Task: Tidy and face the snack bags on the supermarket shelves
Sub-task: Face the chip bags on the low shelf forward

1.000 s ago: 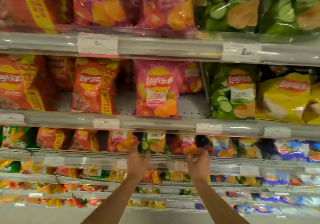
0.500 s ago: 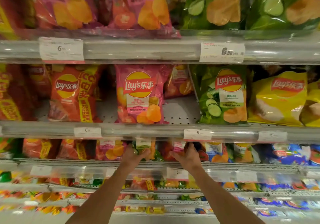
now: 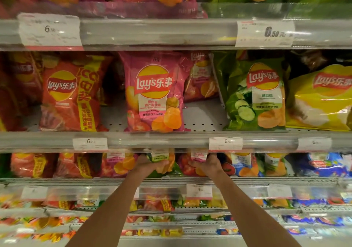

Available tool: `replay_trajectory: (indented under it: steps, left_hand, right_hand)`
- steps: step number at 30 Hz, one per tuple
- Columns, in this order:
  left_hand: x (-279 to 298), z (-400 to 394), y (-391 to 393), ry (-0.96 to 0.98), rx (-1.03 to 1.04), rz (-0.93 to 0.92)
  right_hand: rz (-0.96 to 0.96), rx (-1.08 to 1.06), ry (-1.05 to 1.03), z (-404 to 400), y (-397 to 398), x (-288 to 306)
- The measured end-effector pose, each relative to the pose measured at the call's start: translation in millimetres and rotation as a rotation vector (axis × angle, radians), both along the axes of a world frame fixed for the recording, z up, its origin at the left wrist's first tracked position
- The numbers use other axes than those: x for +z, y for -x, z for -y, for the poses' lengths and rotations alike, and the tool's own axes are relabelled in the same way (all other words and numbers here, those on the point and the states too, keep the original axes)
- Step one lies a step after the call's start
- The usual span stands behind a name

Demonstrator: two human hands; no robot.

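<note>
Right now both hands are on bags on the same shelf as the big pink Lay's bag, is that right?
Not quite. In the head view the left hand and right hand grip bags on the shelf just below the big pink Lay's bag.

Bare forearms point(image 3: 106, 206), no sleeves.

Bare shelf floor point(image 3: 202, 113) open at centre frame between pink bag point(image 3: 154, 92) and green bag point(image 3: 255, 94), narrower gap left of the pink bag beside red bag point(image 3: 70, 96), lower row packed tight under the rail point(image 3: 171, 142)
</note>
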State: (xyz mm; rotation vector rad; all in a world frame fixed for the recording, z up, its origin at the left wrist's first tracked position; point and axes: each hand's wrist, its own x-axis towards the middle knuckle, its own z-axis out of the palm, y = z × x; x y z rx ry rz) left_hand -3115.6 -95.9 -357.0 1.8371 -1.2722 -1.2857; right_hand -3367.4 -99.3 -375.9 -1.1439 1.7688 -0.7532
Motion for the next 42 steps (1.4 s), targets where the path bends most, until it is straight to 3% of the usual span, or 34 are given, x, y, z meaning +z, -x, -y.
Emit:
replay_trajectory:
  steps: [5,29,36,42]
  left_hand:
    - [3.0,-3.0,-4.2,-0.001,0.015,-0.027]
    - [10.4,-7.0,-18.5,-0.082,0.051,0.012]
    - [17.0,-5.6,-17.7,-0.105,0.089,0.007]
    - [16.3,-10.5,7.4,-0.021,0.138,0.006]
  right_hand:
    - [0.05,-0.03,0.031,-5.2,-5.3,8.3]
    - [-0.261,-0.134,0.019,-39.7,-37.6,55.8]
    - [-0.319,-0.067,0.049,-54.5,-30.4,75.3]
    - [-0.254,-0.042,0.133,-85.1,2.2,65.0]
